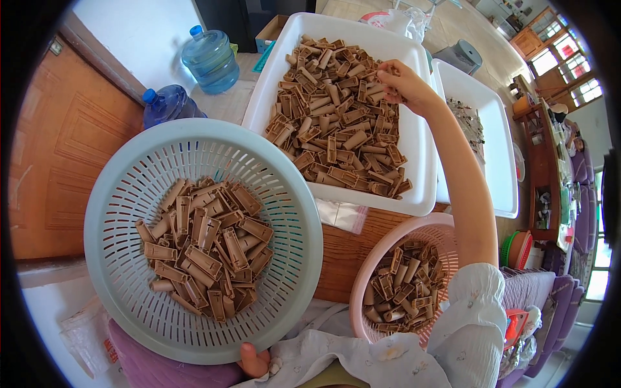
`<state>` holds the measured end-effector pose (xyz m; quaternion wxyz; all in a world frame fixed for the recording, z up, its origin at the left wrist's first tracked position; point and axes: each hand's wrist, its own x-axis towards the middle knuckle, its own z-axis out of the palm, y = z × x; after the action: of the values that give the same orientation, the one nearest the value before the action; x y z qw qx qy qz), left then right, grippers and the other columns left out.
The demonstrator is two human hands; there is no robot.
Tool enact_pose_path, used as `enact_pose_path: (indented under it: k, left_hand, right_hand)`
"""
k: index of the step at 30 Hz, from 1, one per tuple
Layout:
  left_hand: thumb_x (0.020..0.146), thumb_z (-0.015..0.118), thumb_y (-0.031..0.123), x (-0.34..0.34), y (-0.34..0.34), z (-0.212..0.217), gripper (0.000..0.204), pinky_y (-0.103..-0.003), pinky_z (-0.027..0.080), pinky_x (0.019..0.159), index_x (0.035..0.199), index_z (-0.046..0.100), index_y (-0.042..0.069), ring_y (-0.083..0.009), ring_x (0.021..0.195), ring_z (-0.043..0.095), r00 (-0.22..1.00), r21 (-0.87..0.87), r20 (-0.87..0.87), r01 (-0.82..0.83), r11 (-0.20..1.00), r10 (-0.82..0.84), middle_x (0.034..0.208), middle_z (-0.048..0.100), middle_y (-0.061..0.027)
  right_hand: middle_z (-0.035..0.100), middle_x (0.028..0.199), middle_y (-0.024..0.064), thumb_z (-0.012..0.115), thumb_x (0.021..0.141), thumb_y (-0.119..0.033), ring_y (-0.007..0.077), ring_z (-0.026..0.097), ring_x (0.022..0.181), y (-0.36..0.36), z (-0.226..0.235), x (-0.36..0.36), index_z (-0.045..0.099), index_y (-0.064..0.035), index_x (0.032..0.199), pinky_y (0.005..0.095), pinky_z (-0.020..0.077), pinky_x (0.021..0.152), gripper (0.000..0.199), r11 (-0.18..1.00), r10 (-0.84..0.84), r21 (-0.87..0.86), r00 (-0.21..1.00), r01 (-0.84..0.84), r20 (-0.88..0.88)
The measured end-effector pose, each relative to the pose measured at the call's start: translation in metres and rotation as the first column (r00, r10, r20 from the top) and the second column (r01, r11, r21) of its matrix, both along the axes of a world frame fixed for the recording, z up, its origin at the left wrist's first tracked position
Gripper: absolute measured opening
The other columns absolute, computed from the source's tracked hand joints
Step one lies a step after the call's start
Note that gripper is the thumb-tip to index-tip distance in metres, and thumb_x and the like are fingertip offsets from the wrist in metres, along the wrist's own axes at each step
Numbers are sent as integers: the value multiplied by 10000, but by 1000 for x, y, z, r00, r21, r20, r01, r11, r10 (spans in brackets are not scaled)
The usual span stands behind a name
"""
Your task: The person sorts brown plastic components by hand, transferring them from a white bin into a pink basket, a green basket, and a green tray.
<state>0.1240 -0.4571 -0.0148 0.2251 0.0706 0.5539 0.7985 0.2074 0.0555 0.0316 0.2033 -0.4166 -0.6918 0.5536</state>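
My left hand (253,361) grips the near rim of a grey-green slotted plastic basket (107,213), the thumb showing over the edge. Inside lies a heap of brown plastic casings (206,264), hollow and trough-shaped. My right arm reaches forward over a white plastic tub (424,149) piled with the same kind of brown casings (336,123). Near the tub's far right side, my right hand (404,87) is closed in a pinch at the edge of the pile. What its fingertips hold, if anything, is too small to make out.
A pink basket (359,291) with more casings stands under my right forearm on the wooden table (336,262). Right of the tub is another white tub (495,149) with thin metallic parts. Two blue water jugs (210,61) stand at the far left, by a wooden door (81,149).
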Motion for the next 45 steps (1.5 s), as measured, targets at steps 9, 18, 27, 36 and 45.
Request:
enact_pose_path:
  k: [9,18,27,36,45]
  left_hand:
    - [729,566,253,2,3,2,733,-433,277,951,1316,173,55,-278,1158,333,1000,3,26,-7,1000,6,1300,291,-120]
    - [729,571,249,2,-1,2,732,-431,270,956,1316,176,61,-276,1160,329,996,-28,76,-39,999,41,1306,285,-111]
    - [740,561,234,3,1,2,719,-423,246,973,1320,171,64,-266,1177,308,997,-8,49,-53,999,53,1321,269,-105]
    - [753,550,247,0,-4,-1,714,-417,235,979,1320,164,49,-266,1186,297,999,-38,23,-22,999,23,1324,260,-116]
    - [705,582,208,3,-28,-37,764,-439,302,940,1320,152,67,-287,1132,363,991,13,122,-61,998,59,1294,293,-119]
  right_hand:
    - [434,731,-8,356,766,-645,92,434,595,9,19,34,470,-96,885,266,427,582,573,978,-140,-147,987,151,80]
    - [600,820,129,568,628,-613,263,588,809,6,55,58,571,-47,890,363,457,691,623,597,-371,405,209,-693,905]
    - [589,677,174,275,689,-755,244,585,664,45,68,103,622,19,699,350,445,605,848,784,-347,424,247,-453,905]
    - [551,604,123,677,644,-392,234,546,587,27,81,117,515,-3,705,333,419,526,426,779,-238,464,486,-421,841]
    - [569,770,100,605,725,-165,285,566,788,-28,-11,2,510,-88,980,385,466,649,283,406,34,682,756,-609,654]
